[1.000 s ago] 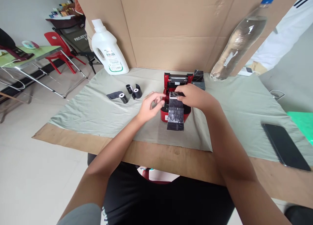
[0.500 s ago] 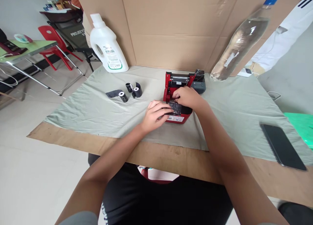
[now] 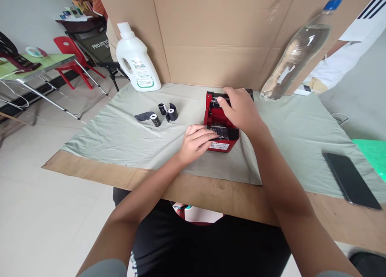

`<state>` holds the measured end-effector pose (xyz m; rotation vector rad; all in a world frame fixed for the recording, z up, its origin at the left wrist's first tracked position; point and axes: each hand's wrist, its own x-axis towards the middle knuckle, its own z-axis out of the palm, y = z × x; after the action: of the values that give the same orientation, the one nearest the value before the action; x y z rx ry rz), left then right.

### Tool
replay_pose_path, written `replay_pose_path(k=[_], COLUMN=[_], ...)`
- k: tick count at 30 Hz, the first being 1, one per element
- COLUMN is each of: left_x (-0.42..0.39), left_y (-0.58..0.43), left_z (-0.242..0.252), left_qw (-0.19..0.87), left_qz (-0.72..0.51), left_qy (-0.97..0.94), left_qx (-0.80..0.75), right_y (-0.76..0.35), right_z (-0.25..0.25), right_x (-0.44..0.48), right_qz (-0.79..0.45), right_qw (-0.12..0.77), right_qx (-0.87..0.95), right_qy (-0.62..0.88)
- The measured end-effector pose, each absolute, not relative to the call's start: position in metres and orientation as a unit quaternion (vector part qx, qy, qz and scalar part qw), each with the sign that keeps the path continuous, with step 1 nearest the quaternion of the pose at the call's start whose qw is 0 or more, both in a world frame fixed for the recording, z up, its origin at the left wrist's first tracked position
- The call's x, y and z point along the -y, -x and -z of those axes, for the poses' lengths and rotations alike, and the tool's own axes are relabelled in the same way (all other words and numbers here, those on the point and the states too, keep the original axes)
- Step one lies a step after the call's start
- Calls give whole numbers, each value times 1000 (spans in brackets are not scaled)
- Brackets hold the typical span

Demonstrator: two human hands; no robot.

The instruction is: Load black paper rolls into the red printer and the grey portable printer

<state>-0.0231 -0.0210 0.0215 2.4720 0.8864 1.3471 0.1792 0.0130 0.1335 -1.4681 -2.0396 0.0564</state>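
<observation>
red chair at far left, off the counter. grey cloth covers most of the counter; its wooden front edge is bare. white jug stands at the back, by the cardboard. right of and nearer than it: black rolls, three, grouped on the cloth, a flat black piece beside them.

left hand: fingers extended close together, tips on the black strip at the printer's front; whether the grip pinches it, cannot tell. printer: red, on the cloth, near mid-counter, lid raised. right hand: at the lid, thumb spread from fingers, grip partly open; whether it clasps the lid, cannot tell. clear bottle, blue cap, back right. phone flat, front right.
</observation>
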Motion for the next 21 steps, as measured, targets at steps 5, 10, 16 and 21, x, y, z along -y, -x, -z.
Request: replay_pose_path(k=[5,10,16,21], left_x=[23,19,3,-10], left_y=[19,20,15,2], left_z=[-27,-24,-22,-22], left_qw=[86,136,306,476], left_qz=[-486,-483,-515,-536], left_qy=[-809,-789,-707,-587], left_qx=[-319,-354,-375,-375], right_y=[-178,-180,-192,-221], right_z=[-151,-152,-151,-140], right_x=[13,24,12,-13], right_qz=[-103,-150,-167,-185], right_qw=[252,232,199,109], right_qx=[786,784,758,705], right_qy=[555,556,598,676])
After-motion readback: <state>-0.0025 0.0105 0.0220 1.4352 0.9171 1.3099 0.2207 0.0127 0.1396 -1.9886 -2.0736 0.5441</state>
